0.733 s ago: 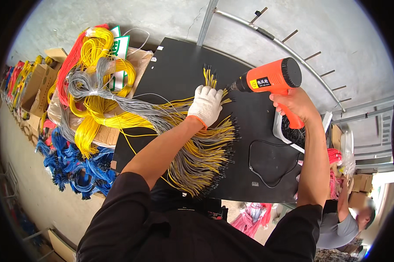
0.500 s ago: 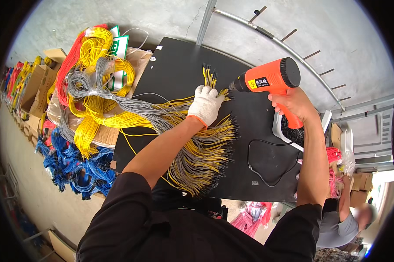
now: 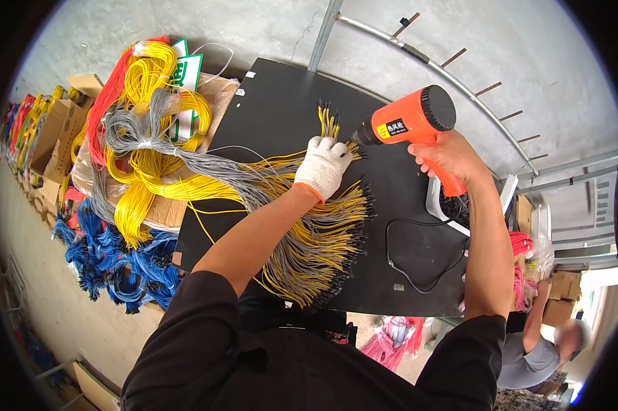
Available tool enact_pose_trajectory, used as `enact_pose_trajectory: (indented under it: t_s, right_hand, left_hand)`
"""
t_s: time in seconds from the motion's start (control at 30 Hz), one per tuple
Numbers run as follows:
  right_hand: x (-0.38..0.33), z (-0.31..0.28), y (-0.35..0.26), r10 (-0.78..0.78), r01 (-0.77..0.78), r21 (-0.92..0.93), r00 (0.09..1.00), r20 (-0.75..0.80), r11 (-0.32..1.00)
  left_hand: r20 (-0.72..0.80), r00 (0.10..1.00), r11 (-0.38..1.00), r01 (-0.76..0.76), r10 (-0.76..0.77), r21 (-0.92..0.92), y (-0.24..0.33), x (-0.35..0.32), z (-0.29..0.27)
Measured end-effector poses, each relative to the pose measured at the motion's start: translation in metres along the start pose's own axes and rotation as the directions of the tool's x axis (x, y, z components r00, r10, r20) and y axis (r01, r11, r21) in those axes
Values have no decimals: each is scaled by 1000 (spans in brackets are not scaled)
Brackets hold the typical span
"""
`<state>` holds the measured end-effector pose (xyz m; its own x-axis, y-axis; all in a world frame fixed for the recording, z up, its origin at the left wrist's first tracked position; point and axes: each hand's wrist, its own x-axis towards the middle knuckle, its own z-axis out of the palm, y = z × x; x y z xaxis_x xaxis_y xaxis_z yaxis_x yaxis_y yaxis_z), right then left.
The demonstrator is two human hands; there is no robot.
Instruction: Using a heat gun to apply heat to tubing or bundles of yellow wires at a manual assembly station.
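My right hand (image 3: pixel 447 156), bare, is wrapped round the handle of an orange heat gun (image 3: pixel 408 118). Its dark nozzle points left at the black-tipped wire ends beside my left hand. On that left hand (image 3: pixel 322 166) is a white knit glove with an orange cuff, its fingers curled over a small bunch of yellow wires (image 3: pixel 328 125) whose black tips stick out past the knuckles. Below it, a wide fan of yellow and grey wires (image 3: pixel 316 240) spreads over the black table (image 3: pixel 281 89), black tips to the right. What lies under the glove is hidden.
Yellow, grey and red wire coils (image 3: pixel 148 130) lie on cardboard at left, above blue wire bundles (image 3: pixel 127 264). A white bin (image 3: pixel 435 198) of black pieces stands under my right forearm, near the gun's black cord (image 3: pixel 389 253). Another person (image 3: pixel 538 363) works at far right.
The heat gun and my right hand have shifted a little left and up, bringing the nozzle nearer the wire tips by my glove. My left hand stays in place.
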<state>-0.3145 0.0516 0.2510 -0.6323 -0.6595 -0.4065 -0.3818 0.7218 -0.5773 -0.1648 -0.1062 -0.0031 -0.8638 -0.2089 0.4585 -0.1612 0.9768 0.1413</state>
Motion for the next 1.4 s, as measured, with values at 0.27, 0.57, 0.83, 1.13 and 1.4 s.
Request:
enact_pose_trajectory:
  t_s: [0.27, 0.57, 0.83, 1.13, 1.4]
  right_hand:
    - [2, 2, -7, -10, 10, -23, 1000, 2, 1000]
    - [11, 4, -14, -12, 12, -30, 1000, 15, 999]
    - [31, 11, -19, -66, 66, -5, 998, -12, 998]
    - [35, 13, -30, -74, 75, -59, 997, 19, 995]
    - [36, 15, -42, -56, 58, -91, 998, 20, 994]
  left_hand:
    - [12, 1000, 1000, 21, -21, -3, 1, -1, -5]
    - [10, 1000, 1000, 26, -26, -14, 0, -1, -6]
    - [-76, 996, 991, 35, -45, -126, 0, -1, -11]
    - [-103, 991, 976, 67, -90, -206, 1, 0, -13]
    - [-150, 981, 960, 76, -120, -269, -1, -1, -15]
